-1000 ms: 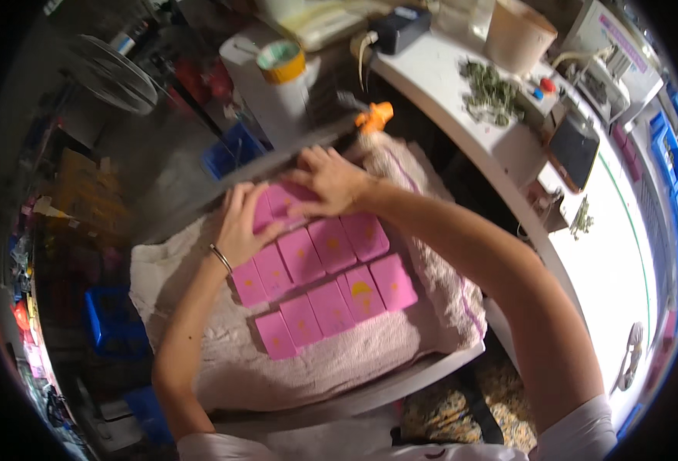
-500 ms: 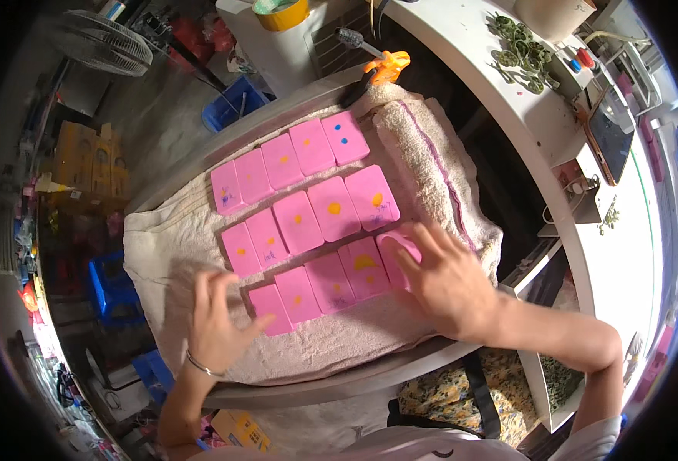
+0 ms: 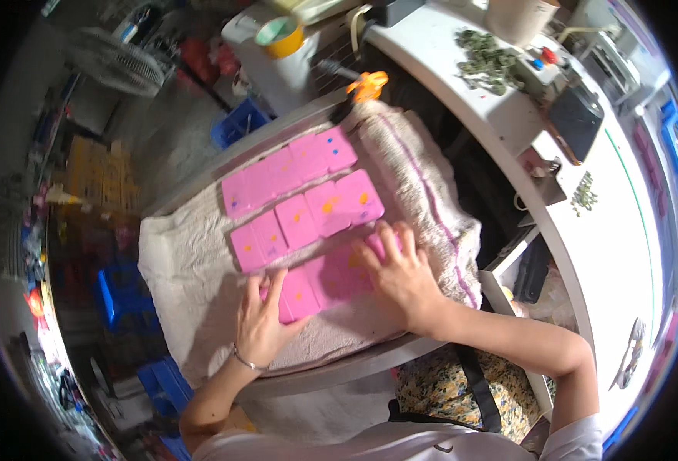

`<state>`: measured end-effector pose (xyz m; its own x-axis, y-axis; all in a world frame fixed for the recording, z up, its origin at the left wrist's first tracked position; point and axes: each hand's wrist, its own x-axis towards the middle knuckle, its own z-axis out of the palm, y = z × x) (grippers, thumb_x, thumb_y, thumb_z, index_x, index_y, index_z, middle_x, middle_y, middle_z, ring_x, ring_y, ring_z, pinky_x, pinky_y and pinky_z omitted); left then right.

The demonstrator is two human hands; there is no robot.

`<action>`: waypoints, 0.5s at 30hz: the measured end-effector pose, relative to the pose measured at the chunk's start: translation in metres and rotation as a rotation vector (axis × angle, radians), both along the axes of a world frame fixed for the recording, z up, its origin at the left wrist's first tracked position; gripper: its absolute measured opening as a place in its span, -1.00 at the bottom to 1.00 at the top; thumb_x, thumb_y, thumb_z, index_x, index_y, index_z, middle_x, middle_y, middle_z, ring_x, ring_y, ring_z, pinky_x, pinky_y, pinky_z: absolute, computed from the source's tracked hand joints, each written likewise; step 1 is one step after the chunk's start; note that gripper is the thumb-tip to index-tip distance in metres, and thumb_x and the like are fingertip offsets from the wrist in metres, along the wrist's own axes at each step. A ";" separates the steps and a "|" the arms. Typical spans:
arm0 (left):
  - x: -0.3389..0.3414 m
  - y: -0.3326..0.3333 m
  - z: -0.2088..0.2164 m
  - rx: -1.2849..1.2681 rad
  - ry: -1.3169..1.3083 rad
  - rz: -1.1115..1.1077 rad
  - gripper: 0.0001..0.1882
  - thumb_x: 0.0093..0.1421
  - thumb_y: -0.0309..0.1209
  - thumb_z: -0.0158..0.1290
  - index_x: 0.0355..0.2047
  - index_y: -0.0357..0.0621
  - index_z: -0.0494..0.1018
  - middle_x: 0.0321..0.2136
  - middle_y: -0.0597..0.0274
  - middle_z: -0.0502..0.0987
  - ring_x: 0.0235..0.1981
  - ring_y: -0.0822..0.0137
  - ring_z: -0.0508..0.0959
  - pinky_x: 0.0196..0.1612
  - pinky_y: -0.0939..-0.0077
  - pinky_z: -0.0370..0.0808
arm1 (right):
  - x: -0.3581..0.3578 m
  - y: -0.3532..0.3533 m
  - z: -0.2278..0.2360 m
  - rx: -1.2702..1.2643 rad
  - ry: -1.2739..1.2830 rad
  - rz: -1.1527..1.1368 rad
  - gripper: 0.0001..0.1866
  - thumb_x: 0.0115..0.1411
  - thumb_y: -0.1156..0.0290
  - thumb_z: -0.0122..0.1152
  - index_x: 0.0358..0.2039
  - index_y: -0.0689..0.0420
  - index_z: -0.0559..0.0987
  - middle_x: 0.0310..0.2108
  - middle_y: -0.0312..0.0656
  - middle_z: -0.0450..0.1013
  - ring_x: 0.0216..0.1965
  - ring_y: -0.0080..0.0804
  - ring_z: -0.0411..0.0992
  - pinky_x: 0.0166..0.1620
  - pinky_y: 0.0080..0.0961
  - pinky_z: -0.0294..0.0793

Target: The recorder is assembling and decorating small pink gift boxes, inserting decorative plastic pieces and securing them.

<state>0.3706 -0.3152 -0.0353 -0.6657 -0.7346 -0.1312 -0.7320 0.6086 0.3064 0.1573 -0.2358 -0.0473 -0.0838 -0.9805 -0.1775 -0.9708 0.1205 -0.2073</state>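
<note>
White tabletop [image 3: 623,284] glaring right of fingers [image 3: 408,240]; floor [image 3: 154,142] far left dim; pink blocks [image 3: 329,278] between fingers shaded, markings soft; edges bowed, rim black.

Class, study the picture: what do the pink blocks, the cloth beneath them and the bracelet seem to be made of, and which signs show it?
Pink blocks: perhaps plastic, soap or wax, smooth and fairly matt; even colour and rounded corners leave it open.
Cloth: probably terry towelling, matt, judging by its fuzzy surface and soft folds.
Bracelet: likely polished metal, judging by its silvery glint.
</note>
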 end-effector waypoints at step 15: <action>-0.004 0.035 0.039 -0.180 -0.045 0.013 -0.18 -0.21 -0.17 0.30 0.12 0.13 0.25 -0.13 -0.03 0.34 -0.11 -0.03 0.39 -0.09 0.17 0.38 | 0.013 0.008 0.006 -0.183 -0.163 -0.077 -0.48 0.05 0.39 0.03 0.09 -0.07 0.31 0.04 -0.19 0.15 0.08 -0.15 0.10 -0.25 -0.01 0.34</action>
<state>0.3670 -0.2799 0.0034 -0.6525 -0.7573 -0.0263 -0.7505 0.6411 0.1602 0.1705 -0.2281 -0.0414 -0.1447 -0.9894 -0.0153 -0.9121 0.1393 -0.3855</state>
